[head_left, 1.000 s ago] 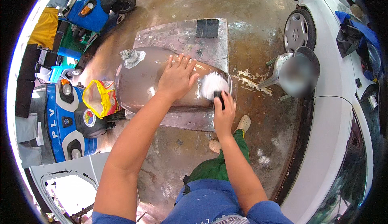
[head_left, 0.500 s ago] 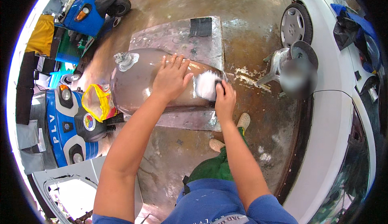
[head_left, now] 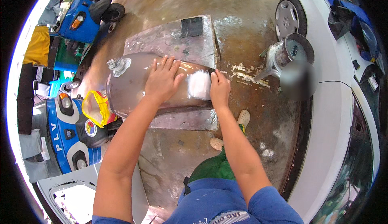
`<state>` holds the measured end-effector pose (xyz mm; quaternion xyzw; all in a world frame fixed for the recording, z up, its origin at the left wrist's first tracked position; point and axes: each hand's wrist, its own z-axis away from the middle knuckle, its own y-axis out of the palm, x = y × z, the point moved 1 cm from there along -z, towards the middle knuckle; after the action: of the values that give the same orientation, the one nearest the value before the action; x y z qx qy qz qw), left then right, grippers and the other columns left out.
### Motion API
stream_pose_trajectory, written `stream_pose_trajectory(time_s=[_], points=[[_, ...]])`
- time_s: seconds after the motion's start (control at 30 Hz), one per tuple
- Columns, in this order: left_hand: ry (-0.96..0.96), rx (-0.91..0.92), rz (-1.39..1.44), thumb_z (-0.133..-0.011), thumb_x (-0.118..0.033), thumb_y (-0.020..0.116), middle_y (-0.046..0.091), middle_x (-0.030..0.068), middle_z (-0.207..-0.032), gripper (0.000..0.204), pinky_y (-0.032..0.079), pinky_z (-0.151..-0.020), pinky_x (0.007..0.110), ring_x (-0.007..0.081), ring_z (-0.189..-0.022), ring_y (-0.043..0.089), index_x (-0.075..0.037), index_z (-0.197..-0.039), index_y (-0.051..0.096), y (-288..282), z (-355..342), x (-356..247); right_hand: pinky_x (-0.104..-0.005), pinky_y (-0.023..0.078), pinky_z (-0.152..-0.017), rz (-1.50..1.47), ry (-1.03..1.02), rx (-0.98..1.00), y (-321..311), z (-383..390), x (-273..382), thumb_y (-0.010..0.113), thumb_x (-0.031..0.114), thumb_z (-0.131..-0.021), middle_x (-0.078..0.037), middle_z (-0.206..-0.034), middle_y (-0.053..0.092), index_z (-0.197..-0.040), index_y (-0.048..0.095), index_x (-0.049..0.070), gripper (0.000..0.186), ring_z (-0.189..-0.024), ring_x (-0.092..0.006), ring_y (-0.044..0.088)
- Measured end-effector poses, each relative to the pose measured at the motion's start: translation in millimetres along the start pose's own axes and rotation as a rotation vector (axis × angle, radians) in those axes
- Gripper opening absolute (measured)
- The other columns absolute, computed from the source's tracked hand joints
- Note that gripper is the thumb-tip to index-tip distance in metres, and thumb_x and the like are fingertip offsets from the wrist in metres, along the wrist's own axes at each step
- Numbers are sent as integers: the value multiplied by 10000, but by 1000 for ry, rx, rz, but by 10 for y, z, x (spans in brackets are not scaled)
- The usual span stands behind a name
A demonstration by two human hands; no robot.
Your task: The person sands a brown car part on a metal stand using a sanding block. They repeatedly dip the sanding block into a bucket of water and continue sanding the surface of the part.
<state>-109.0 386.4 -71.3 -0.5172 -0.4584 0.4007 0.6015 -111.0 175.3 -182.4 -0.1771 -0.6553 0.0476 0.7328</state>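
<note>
A glossy grey-brown rounded body panel point(head_left: 131, 87) lies in front of me on a low, stained board. Flat on its middle, with fingers spread, rests my left hand point(head_left: 161, 80). Closed at the panel's right end is my right hand point(head_left: 220, 90), its fingers round a small dark pad point(head_left: 213, 71) that is mostly hidden. Between the hands, a chalky white patch point(head_left: 198, 85) covers part of the surface, right beside my right hand. On the panel's far left sits a lump of grey putty point(head_left: 118, 65).
The board point(head_left: 161, 36) carries a dark square sheet point(head_left: 191, 27). To the right are a metal stand point(head_left: 268, 64) with a round container and a white car point(head_left: 331, 119). Blue vehicles point(head_left: 66, 137) and a yellow bag point(head_left: 98, 107) stand left.
My right hand has moved away from me along the white patch's right side, out to the panel's end. The left hand stays flat on the panel. The whole view has shifted slightly.
</note>
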Motion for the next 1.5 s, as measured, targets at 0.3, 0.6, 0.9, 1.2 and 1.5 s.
stream_pose_trajectory(time_s=[0.3,0.6,0.9,1.2,1.5], points=[[9,-5,-21,-1093,-432,509,499,142,-1626,565,242,-1299,548,339,-1558,390,-91,-1543,532,-1,-37,-30,-482,444,-1108,78,2,2,2,107,-58,598,256,-1068,-235,-1422,667,-1328,703,-57,420,-1239,-439,593],[10,2,-15,-1090,-430,518,510,152,-1614,567,246,-1292,557,344,-1554,396,-81,-1537,535,-6,7,14,-492,467,-1005,166,-191,-125,-49,809,-235,571,283,-1088,-229,-1289,721,-1263,719,-71,421,-1126,-438,627],[22,-24,-18,-1091,-423,520,516,153,-1608,561,254,-1285,565,350,-1548,401,-78,-1533,541,7,10,38,-497,465,-1021,126,-188,-10,-56,588,44,601,282,-1064,-211,-1360,683,-1286,725,-32,404,-1119,-436,602],[34,-20,-41,-1100,-414,497,517,148,-1609,553,257,-1285,564,351,-1542,410,-82,-1540,536,0,17,37,-524,480,-1023,231,-301,-24,33,377,245,697,252,-996,-179,-1375,654,-1237,753,38,328,-1157,-428,595],[49,-52,-37,-1117,-363,460,516,147,-1611,513,269,-1279,577,348,-1542,414,-87,-1543,535,12,20,13,-493,472,-1044,159,-411,1,133,29,526,746,272,-967,-186,-1349,669,-1220,764,31,350,-1186,-412,600]])
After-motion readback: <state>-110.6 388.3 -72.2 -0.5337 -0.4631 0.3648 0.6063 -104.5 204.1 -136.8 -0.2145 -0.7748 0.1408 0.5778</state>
